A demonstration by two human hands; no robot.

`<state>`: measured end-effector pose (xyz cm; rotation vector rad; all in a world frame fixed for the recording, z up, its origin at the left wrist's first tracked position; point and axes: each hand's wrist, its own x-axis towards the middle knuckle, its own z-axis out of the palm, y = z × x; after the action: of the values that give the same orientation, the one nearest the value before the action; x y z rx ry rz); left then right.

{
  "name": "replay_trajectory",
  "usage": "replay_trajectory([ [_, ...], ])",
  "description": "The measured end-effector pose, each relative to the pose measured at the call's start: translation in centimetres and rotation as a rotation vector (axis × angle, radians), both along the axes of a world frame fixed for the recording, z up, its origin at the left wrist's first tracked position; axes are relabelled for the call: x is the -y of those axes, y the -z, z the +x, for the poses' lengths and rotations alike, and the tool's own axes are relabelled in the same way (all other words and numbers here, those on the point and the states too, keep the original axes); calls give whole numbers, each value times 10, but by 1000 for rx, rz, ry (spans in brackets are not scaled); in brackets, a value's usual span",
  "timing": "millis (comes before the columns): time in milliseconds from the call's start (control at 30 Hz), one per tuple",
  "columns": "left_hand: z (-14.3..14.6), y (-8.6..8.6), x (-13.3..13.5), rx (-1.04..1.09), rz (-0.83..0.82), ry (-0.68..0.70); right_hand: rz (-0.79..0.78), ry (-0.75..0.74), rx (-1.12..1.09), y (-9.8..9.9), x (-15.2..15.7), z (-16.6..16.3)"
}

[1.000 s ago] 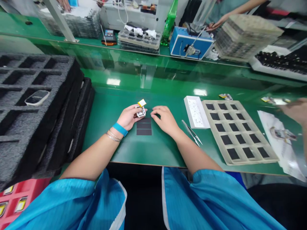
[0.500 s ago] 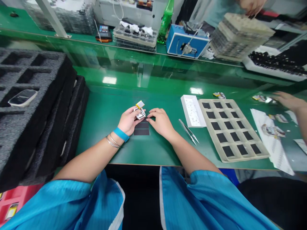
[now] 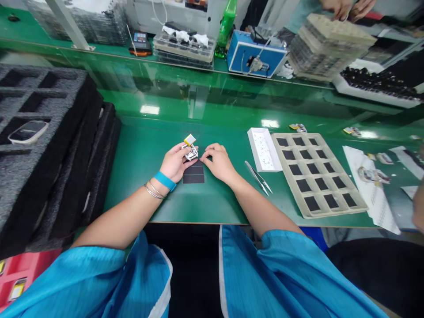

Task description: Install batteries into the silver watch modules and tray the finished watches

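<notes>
My left hand grips a small white watch-like housing with its inner parts exposed. A silver battery with a yellow edge sticks up from the housing's far side. Close by on the right, my right hand has thumb and index finger pinched together beside the housing; whatever is between the fingertips is too small to make out. Below both hands, a black sheet divided into strips lies on the green table, its upper part partly covered by my left hand.
White-tipped tweezers lie beside a white box of small bits. Right of them sits a beige compartment tray holding black pads. Stacked grey foam trays rise at left. A blue box stands on the back shelf; a co-worker's hands touch stacked trays.
The view has shifted slightly. My right fingertips have closed into a tighter pinch near the housing. At far right, a co-worker's hand has withdrawn from the parts on the table.
</notes>
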<state>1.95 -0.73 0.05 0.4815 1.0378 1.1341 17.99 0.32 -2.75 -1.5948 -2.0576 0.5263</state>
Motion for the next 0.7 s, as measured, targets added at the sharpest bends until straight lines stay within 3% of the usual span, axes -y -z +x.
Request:
replay_trajectory([
  [200,2,-3,0,-3,-20,-17,144,-267,5,-20,11,8],
  [333,3,-4,0,-7,-17,-26,265,-206,-331,-36,17,12],
  [500,5,-5,2,-58,23,60,17,-103,-711,-28,15,7],
  [700,7,-7,6,-104,25,113,-54,-123,-746,-20,12,3],
])
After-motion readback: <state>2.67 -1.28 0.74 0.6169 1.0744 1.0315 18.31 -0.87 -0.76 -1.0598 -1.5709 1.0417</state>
